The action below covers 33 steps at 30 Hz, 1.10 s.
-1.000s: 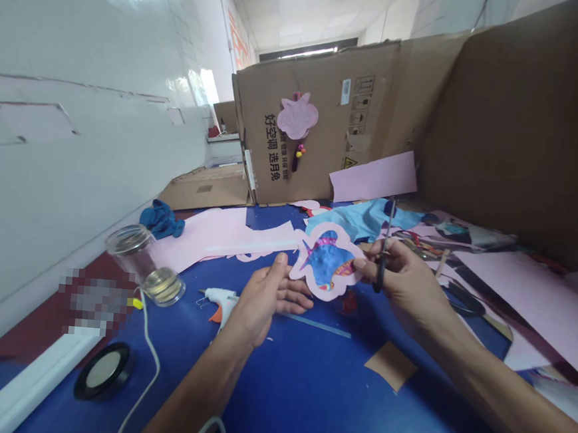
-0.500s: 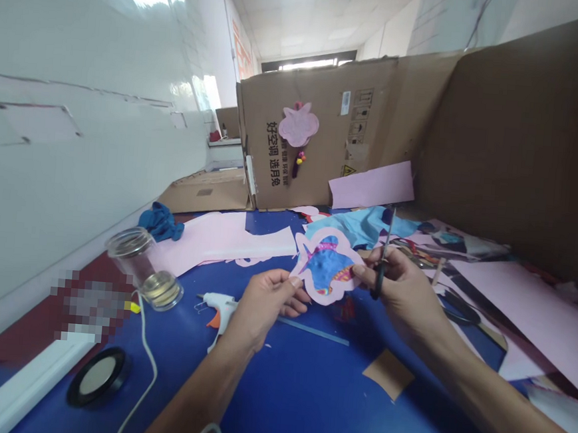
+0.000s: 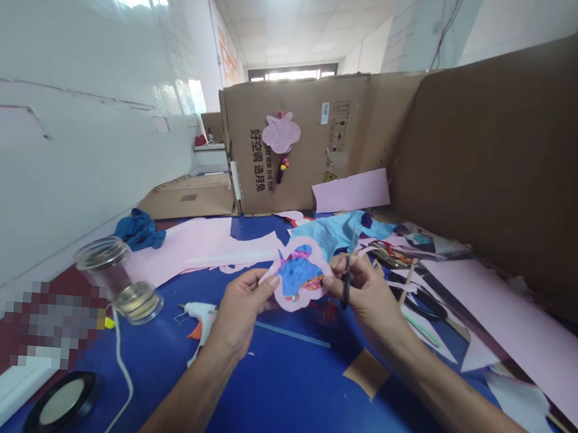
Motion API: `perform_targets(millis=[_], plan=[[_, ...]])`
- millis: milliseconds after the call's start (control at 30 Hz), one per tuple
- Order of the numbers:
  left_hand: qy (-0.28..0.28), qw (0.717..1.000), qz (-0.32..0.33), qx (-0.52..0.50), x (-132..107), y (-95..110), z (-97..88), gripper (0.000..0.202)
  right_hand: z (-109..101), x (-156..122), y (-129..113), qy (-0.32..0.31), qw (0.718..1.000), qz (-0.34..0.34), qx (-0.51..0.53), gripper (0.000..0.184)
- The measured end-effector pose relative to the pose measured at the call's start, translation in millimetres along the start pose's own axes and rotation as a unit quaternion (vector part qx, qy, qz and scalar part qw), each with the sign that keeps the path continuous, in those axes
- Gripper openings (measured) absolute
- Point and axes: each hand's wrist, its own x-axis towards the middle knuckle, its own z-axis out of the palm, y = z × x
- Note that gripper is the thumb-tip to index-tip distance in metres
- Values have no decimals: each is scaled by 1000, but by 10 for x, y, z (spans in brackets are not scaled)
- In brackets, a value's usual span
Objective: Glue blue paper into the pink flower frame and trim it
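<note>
Two columns of black characters, 好空调 and 选月兔, are showing on the cardboard box (image 3: 302,171) standing well behind the cutout (image 3: 297,274). I am pinching the pink cutout's left edge with my left hand (image 3: 236,306), fingers curled. My right hand (image 3: 370,296) is gripping the cutout's right edge while clasping black scissors (image 3: 346,281), blades pointing up just right of the cutout. Both forearms are stretching forward.

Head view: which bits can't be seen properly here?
Head view only:
- Scissors: handles buried in right hand; blades edge-on, open or shut unclear.
- Cutout: left edge pinched under left hand.
- Glue gun: part behind left hand.
- Patch beside jar: blurred out.
- Ornament on box: too small for detail.
</note>
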Motion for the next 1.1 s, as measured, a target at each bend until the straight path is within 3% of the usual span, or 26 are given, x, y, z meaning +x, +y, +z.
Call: perform_targets(millis=[133, 367, 833, 1100], plan=[[13, 1000, -6, 4, 6, 5, 6, 35, 17, -8, 20, -20, 1000, 11, 2, 48], [-16, 999, -23, 45, -1, -9, 10, 37, 28, 12, -99, 1, 1000, -18, -2, 45], [-56, 991, -13, 121, 6, -101, -31, 34, -28, 9, 19, -12, 1000, 3, -25, 48], [-63, 994, -4, 90, -29, -43, 16, 35, 23, -63, 10, -72, 995, 52, -37, 52]])
